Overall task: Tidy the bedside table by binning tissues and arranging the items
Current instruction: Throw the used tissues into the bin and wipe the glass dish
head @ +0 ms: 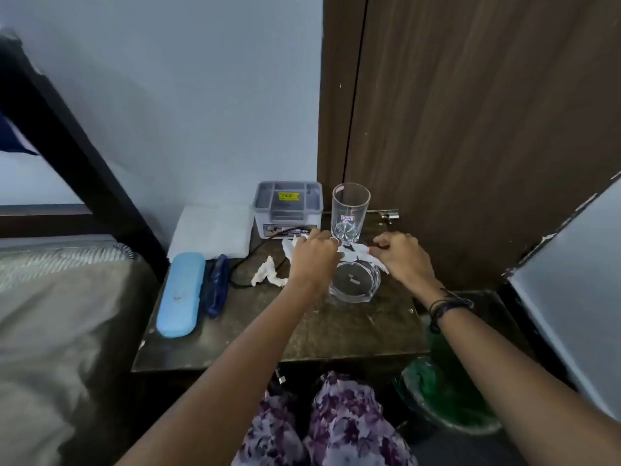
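A pale wall and a brown wooden door stand behind the dark, scuffed tabletop, with a bed at your left and a green bin on the floor at your right, just beside the tabletop's near right corner.

Both your hands reach to the back of the tabletop. Your left hand is curled, its fingertips closed on a white tissue that shows just past the knuckles, in front of the grey organiser. Your right hand is also curled, fingers pinching the edge of a second tissue that lies spread between your two hands, over the far rim of the clear ashtray and at the foot of the upright glass. Whether that sheet joins the one in your left grip, you cannot tell.

A third tissue, crumpled, lies loose on the tabletop just left of your left wrist, touched by neither hand, beside a black cable.

Further left sit a light blue case, a dark blue item alongside it, and a white folded cloth behind them against the wall.
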### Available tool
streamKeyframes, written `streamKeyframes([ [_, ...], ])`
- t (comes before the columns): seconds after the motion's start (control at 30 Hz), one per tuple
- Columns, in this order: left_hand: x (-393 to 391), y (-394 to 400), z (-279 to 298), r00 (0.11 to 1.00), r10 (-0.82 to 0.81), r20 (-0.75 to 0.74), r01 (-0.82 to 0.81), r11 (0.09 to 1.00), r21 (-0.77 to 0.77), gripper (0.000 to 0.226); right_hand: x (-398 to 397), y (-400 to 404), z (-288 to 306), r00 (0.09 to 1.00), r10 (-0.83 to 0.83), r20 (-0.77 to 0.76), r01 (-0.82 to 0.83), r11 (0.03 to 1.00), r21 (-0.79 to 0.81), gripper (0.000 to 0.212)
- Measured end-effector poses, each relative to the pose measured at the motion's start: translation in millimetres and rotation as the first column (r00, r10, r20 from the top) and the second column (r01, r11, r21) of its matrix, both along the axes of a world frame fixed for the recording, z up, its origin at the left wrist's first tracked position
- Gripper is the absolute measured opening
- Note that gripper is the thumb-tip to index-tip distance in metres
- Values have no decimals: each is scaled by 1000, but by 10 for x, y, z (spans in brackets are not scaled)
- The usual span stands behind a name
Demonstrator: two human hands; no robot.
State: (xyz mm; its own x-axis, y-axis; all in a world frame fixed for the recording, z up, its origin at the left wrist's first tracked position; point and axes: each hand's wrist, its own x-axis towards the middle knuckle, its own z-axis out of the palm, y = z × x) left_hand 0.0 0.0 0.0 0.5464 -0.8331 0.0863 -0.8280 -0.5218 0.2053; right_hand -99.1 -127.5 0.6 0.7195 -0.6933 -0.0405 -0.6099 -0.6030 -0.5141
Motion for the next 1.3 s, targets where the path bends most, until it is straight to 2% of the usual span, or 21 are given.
streamKeyframes([
  [0.1,112,-213,-214,999,19,36,-21,999,41,40,134,-170,-134,997,-51,-58,57,994,96,52],
  [0.2,175,-354,-396,1000,24,11,-25,993,112,43,260,-269,-246,988,-16,-154,41,986,163,47],
  [0.27,207,-396,-456,999,37,-22,-35,995,88,37,311,-321,-295,991,13,-136,16,978,209,40],
  [0.5,283,-354,-421,981,114,-158,-146,968,-207,20,359,-376,-332,997,2,79,-19,977,213,17],
  [0.67,139,-280,-190,994,92,61,-65,933,-354,18,197,-246,-172,938,-78,336,3,976,219,12],
  [0.73,16,-289,-66,996,58,63,-27,911,-411,18,84,-179,-91,908,-108,404,31,981,192,10],
  [0.87,-399,-422,147,970,-84,-228,-56,836,-546,15,-336,-157,-24,829,-217,516,131,971,198,7],
  [0.97,-844,-584,145,906,-155,-394,-97,830,-549,11,-820,-208,-91,740,-354,571,261,935,240,8],
  [1.03,-1134,-710,40,844,-180,-505,-116,858,-500,10,-1188,-285,-228,696,-461,551,374,887,270,10],
  [1.2,-1881,-1010,-585,799,-106,-592,-75,959,-272,17,-1923,-473,-862,654,-661,368,573,751,329,10],
  [1.3,-2274,-1023,-1094,644,73,-761,-220,971,-93,20,-2105,-511,-1347,697,-681,225,610,728,312,13],
])
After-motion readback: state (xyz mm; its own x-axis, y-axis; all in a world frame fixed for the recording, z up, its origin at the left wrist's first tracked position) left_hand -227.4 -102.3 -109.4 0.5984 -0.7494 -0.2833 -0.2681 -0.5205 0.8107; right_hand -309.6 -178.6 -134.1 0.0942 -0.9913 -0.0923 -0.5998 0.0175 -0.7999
